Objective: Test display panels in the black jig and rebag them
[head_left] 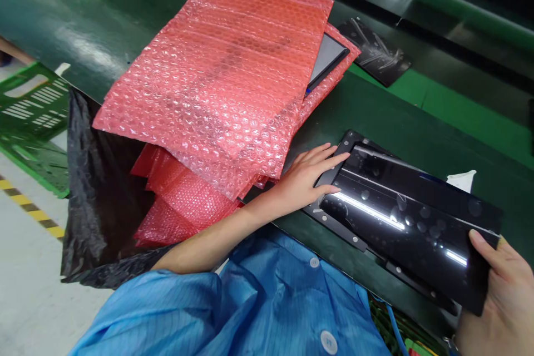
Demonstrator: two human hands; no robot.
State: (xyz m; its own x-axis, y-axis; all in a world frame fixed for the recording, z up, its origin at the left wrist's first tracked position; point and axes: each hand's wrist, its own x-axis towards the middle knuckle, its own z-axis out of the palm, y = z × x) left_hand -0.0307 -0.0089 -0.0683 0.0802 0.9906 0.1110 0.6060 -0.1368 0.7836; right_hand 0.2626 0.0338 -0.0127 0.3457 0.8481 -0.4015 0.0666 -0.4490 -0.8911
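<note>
A glossy black screen panel lies over a dark frame with round metal dots along its edge, on the green bench. My left hand rests with fingers spread on the left end of the frame, fingertips touching the panel's edge. At the panel's right end my right hand grips it, thumb on top and the other fingers hidden beneath; that end looks slightly raised. Bubble-like marks and light reflections show on the panel. A small white tab sticks up behind its far edge.
Red bubble-wrap bags are stacked left of the panel, one with a grey-and-black screen poking out. More bags sit in a black plastic bag beside the bench edge. Behind lies a dark film-covered plate. A green crate stands left.
</note>
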